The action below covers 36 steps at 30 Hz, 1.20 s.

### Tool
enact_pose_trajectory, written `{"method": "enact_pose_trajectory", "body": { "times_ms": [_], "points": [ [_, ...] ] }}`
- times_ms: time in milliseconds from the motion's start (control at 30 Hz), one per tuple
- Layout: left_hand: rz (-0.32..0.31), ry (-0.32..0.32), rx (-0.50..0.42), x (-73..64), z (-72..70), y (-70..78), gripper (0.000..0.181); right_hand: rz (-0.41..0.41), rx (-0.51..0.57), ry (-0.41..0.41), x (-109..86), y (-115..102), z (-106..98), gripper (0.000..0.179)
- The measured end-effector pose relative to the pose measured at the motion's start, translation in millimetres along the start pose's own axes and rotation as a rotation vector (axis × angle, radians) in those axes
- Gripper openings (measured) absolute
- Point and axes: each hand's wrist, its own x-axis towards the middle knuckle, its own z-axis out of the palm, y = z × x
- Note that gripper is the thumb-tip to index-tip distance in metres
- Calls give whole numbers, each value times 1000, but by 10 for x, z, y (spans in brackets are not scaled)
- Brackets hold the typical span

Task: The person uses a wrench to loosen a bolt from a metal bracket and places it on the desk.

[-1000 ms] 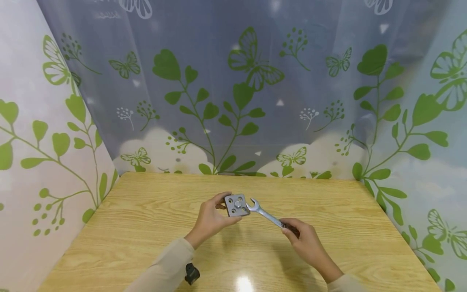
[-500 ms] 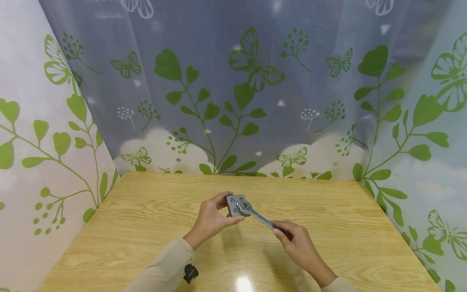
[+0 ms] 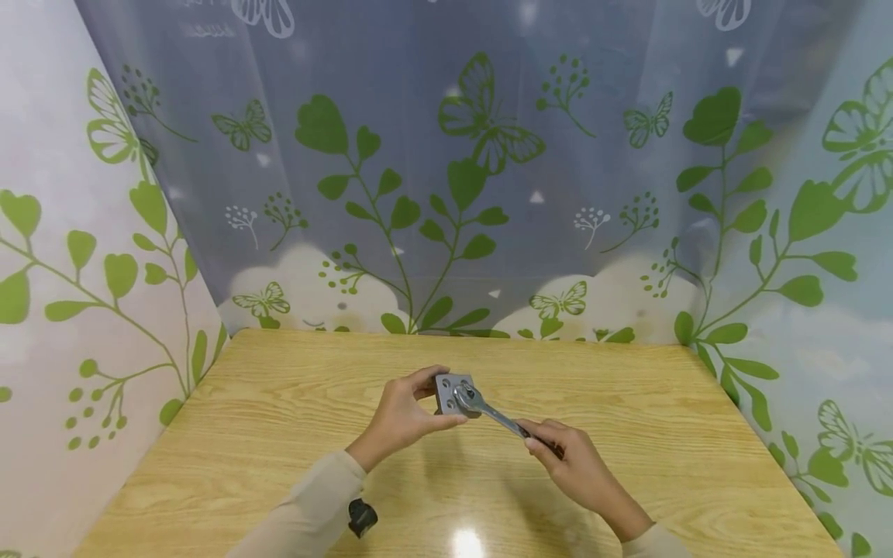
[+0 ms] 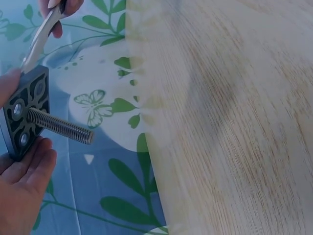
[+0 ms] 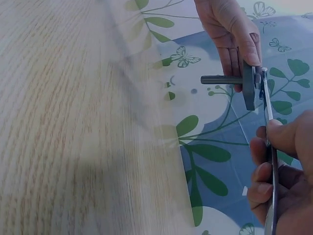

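Note:
In the head view my left hand (image 3: pixel 398 418) grips a square grey metal plate (image 3: pixel 444 394) by its edges, thumb below and fingers above. The plate has holes near its corners and is held up over the table. From its back sticks a long threaded bolt (image 4: pixel 61 126), seen in the left wrist view. My right hand (image 3: pixel 575 469) holds a silver open-end wrench (image 3: pixel 498 417) by its handle, fingers curled round it. The wrench's head lies over the middle of the plate's front, at the bolt's head. In the right wrist view the wrench (image 5: pixel 268 110) runs nearly flat along that face.
Both hands work above a light wood-grain table (image 3: pixel 293 387). Behind it hangs a blue-grey curtain (image 3: pixel 412 139) with green leaves and butterflies, and similar printed sheets stand at both sides. A small black object (image 3: pixel 362 518) shows by the left sleeve.
The wrench has moved left from beside the plate onto the bolt's head, the right hand moving with it. The plate has turned slightly. Over the last half second little has moved.

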Motion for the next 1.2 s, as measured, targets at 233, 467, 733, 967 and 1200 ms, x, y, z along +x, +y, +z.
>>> {"method": "enact_pose_trajectory", "body": {
  "times_ms": [233, 467, 733, 967, 1200],
  "points": [
    [-21, -27, -25, 3, -15, 4, 69, 8, -19, -24, 1, 36, 3, 33],
    [-21, -38, -19, -5, 32, 4, 71, 35, 29, 4, -10, 47, 108, 34],
    [-17, -70, 26, -8, 71, 10, 92, 67, 89, 58, -30, 25, 143, 31],
    [-59, -55, -15, -10, 125, 52, 80, 93, 99, 107, -41, 41, 167, 28],
    [-84, -85, -178, -50, 295, 134, 69, 21, 131, 109, 24, -50, 189, 33]
  ]
}}
